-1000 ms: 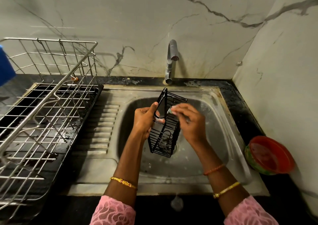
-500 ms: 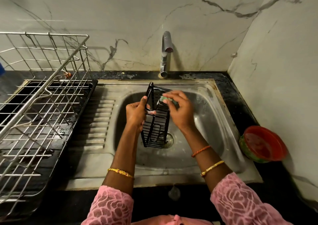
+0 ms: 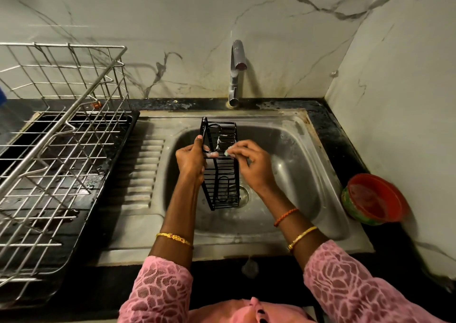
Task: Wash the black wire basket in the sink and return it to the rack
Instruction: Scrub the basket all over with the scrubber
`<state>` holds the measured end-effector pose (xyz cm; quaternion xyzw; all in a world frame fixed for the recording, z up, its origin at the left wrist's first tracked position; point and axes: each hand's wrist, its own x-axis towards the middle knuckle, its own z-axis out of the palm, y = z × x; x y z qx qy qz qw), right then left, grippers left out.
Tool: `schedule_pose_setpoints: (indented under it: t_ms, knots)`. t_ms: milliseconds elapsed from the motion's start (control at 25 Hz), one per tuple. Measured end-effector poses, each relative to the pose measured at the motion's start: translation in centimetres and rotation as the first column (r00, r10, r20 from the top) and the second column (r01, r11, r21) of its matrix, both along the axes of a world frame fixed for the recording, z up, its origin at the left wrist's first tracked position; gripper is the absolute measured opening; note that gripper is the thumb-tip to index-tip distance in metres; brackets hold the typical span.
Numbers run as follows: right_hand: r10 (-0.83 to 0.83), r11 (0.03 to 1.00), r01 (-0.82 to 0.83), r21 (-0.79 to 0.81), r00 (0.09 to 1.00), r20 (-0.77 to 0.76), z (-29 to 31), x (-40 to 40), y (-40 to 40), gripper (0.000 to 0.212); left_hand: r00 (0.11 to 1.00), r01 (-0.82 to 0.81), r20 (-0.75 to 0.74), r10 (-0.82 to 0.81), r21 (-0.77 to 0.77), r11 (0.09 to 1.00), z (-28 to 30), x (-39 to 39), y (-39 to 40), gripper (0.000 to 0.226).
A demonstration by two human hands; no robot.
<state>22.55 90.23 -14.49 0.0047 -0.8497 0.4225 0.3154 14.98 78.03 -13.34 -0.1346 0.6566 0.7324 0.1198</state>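
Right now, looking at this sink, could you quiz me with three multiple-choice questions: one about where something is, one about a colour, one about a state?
1. Where is the black wire basket?
A. On the dish rack
B. Held over the sink basin
C. On the counter by the red bowl

2. What colour is the inside of the bowl right of the sink?
A. Blue
B. White
C. Red

3. Is water running from the tap?
A. Yes, a strong stream
B. No stream is visible
C. Yes, into the bowl

Answers:
1 B: the left hand grips the basket upright above the drain, while the dish rack holds no basket.
2 C: its inside is red, its outer wall green.
3 B: nothing falls from the spout; the right hand rubs a small scrubber on the soapy wires.
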Motion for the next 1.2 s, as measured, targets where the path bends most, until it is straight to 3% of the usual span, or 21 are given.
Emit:
schedule_pose_setpoints:
  t_ms: [200, 480, 640, 800, 920, 1040, 1200]
  knots:
    - [0.083, 0.996, -0.084, 0.014, 0.996, 0.023, 2.0, -2.0, -1.2, 0.021, 1.000, -0.004, -0.022, 0.004, 0.006, 1.000, 0.5, 0.4, 0.2, 0.040]
    - [-0.034, 0.984, 0.033, -0.174, 0.999, 0.000, 0.6, 0.6, 1.1, 0.017, 1.000, -0.009, -0.018, 0.009, 0.015, 1.000, 0.9, 0.1, 0.1, 0.039]
    - [0.056, 0.997, -0.055, -0.058, 0.998, 0.013, 2.4, -1.0, -0.5, 0.022, 1.000, -0.004, -0.005, 0.004, 0.009, 1.000, 0.9, 0.6, 0.8, 0.037]
    - [-0.079, 0.994, 0.074, 0.076, 0.994, 0.069, 0.1, 0.6, 1.1, 0.021, 1.000, -0.013, 0.011, 0.013, 0.018, 1.000, 1.1, 0.3, 0.4, 0.038]
    - [-0.171, 0.983, 0.175, -0.046, 0.981, 0.089, -0.2, 1.7, 2.0, 0.019, 0.995, 0.082, 0.044, -0.086, 0.085, 0.993, 1.6, 0.0, -0.1, 0.037]
    - [-0.041, 0.992, 0.036, -0.123, 0.998, -0.041, 2.5, 0.2, 0.3, 0.017, 0.976, 0.200, 0.063, -0.208, 0.107, 0.974, 2.3, 0.4, 0.2, 0.030]
    - [0.079, 0.994, -0.075, 0.081, 0.996, -0.042, 4.0, -1.0, -2.8, 0.025, 0.961, 0.261, 0.055, -0.271, 0.141, 0.955, 3.1, 0.9, 0.4, 0.027]
